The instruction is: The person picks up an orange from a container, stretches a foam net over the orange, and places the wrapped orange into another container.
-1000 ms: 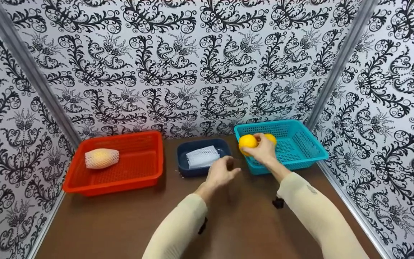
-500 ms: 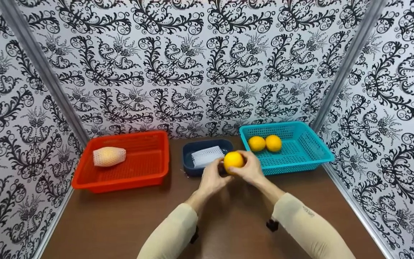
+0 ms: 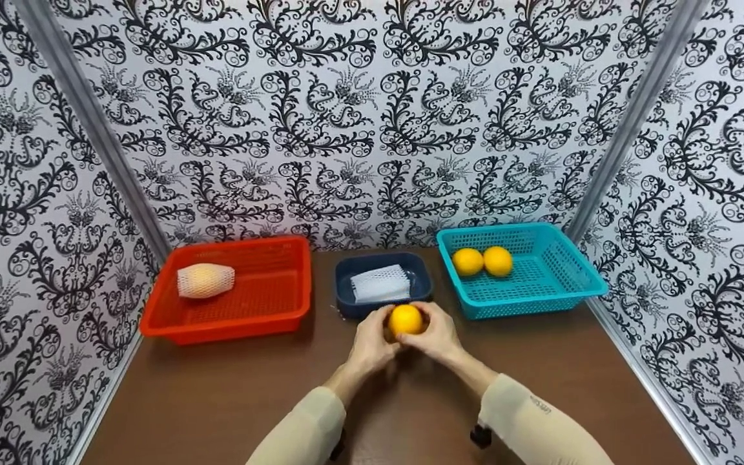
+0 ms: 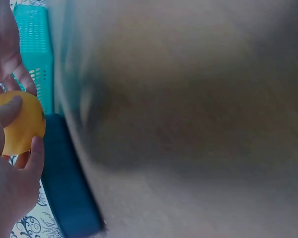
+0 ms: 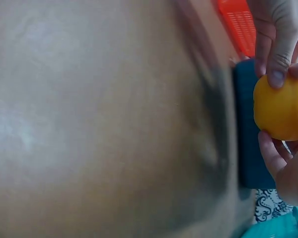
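My left hand (image 3: 369, 342) and right hand (image 3: 442, 336) together grip a bare orange (image 3: 405, 320), just this side of the navy tray (image 3: 341, 289) with white netting (image 3: 381, 284). One netted fruit (image 3: 205, 281), seemingly finished, lies in the red basket (image 3: 227, 330) to their left; mine and two loose oranges (image 3: 468, 261) in the turquoise basket (image 3: 530, 305) to their right remain unnetted.

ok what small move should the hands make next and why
Probably ease the left hand off the bare orange and reach for the white netting in the navy tray: both hands hold the orange, the netting lies just beyond them, and a netted fruit sits in the red basket.
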`<move>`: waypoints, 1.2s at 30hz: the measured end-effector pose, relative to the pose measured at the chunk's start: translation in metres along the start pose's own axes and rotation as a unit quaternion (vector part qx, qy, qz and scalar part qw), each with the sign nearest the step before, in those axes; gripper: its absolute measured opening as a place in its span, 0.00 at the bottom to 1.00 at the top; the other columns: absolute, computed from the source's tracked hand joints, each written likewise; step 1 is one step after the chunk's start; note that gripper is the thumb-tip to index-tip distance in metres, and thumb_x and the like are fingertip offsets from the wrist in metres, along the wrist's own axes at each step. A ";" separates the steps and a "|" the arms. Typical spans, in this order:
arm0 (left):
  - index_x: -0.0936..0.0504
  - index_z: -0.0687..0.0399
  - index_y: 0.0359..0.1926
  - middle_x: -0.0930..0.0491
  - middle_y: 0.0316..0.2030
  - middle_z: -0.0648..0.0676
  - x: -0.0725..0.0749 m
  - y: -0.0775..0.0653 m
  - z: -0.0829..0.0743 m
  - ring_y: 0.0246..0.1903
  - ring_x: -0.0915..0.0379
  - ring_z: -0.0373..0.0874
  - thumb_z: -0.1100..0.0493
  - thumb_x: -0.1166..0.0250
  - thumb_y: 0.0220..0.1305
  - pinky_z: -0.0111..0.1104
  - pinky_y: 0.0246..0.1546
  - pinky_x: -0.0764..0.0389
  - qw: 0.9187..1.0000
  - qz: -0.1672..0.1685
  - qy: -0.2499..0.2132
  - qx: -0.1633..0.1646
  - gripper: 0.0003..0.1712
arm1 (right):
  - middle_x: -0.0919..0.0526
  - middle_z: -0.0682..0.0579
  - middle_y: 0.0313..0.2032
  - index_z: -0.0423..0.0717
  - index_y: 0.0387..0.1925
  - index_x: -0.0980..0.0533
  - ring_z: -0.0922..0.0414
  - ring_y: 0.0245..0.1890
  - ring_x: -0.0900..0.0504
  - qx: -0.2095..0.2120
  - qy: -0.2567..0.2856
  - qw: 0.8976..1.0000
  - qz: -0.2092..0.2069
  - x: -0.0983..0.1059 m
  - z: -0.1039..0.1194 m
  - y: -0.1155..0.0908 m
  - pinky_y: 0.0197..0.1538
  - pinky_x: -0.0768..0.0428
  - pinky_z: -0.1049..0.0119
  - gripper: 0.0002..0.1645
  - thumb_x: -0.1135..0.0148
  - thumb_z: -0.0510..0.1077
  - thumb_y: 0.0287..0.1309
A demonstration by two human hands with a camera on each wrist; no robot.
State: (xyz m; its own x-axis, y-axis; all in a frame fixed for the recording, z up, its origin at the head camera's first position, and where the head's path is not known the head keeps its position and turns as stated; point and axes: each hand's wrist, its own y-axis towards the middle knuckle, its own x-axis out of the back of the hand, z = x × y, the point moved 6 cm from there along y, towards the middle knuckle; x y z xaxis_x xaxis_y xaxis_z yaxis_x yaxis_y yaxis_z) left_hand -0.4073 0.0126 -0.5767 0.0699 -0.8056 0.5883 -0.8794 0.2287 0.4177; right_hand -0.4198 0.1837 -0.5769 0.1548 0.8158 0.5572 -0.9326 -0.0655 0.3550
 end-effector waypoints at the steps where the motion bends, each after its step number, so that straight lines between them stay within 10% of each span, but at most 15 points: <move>1: 0.20 0.66 0.70 0.12 0.57 0.66 -0.001 -0.002 0.001 0.57 0.13 0.60 0.64 0.13 0.53 0.53 0.66 0.13 1.000 0.006 -0.001 0.002 0.43 | 0.11 0.38 0.52 0.35 0.62 0.16 0.43 0.51 0.12 -0.002 0.004 1.000 0.003 -0.002 -0.002 -0.003 0.63 0.13 0.39 0.44 0.09 0.49 0.44; 26: 0.23 0.66 0.72 0.13 0.62 0.65 -0.008 -0.033 0.007 0.60 0.13 0.61 0.65 0.17 0.55 0.54 0.67 0.13 0.997 0.064 0.031 -0.014 0.44 | 0.13 0.40 0.57 0.36 0.69 0.21 0.43 0.54 0.12 0.021 0.027 0.997 0.074 -0.015 -0.014 -0.031 0.64 0.12 0.53 0.50 0.09 0.49 0.46; 36: 0.20 0.63 0.71 0.13 0.62 0.63 0.014 -0.015 0.009 0.60 0.14 0.60 0.71 0.29 0.58 0.54 0.65 0.13 0.993 0.069 0.091 -0.017 0.36 | 0.11 0.43 0.58 0.39 0.67 0.19 0.45 0.55 0.12 0.032 0.020 0.997 0.068 -0.015 -0.013 -0.031 0.64 0.12 0.53 0.48 0.09 0.52 0.46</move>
State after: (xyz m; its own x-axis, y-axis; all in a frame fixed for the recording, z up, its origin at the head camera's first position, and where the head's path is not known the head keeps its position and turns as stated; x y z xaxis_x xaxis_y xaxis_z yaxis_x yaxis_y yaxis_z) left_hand -0.3972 -0.0072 -0.5806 0.0364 -0.6545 0.7552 -0.8703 0.3506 0.3459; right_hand -0.3978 0.1807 -0.6061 0.0150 0.8190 0.5736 -0.9208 -0.2123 0.3273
